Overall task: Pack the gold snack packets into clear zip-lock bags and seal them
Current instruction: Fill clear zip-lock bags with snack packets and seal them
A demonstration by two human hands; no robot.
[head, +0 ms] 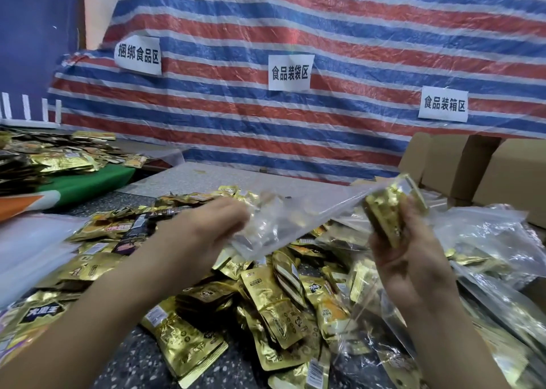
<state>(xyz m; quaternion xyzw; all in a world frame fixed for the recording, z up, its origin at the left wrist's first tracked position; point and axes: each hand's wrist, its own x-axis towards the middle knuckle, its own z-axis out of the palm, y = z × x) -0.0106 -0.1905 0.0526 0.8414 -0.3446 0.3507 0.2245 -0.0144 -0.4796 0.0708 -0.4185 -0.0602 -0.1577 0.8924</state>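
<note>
Head view. The left hand point(204, 229) is raised above the bench point(189, 179), its grip closed on one end of a clear zip-lock bag point(283, 226) that stretches across to the right. The fingertips are blurred behind the plastic, so the exact pinch cannot be read. The right hand point(413, 258) is raised at the bag's other end, its grip closed round a stack of gold snack packets point(387, 214); the stack stands roughly upright, and clear film lies over its top. Whether the stack is inside the bag or at its mouth cannot be told.

Below both hands a loose heap of gold packets point(266, 306) covers the speckled bench top, some face up, some overlapping. To the right of the heap lie more clear bags point(487, 241), crumpled, with gold packets showing through them. At far left a second pile of packets point(59, 158) rests on a green surface point(88, 181), well apart from the hands. Cardboard boxes point(472, 170) stand at the right rear. Behind the bench hangs a red, white and blue striped tarpaulin point(325, 34) bearing three white paper signs point(291, 72) with black characters.
</note>
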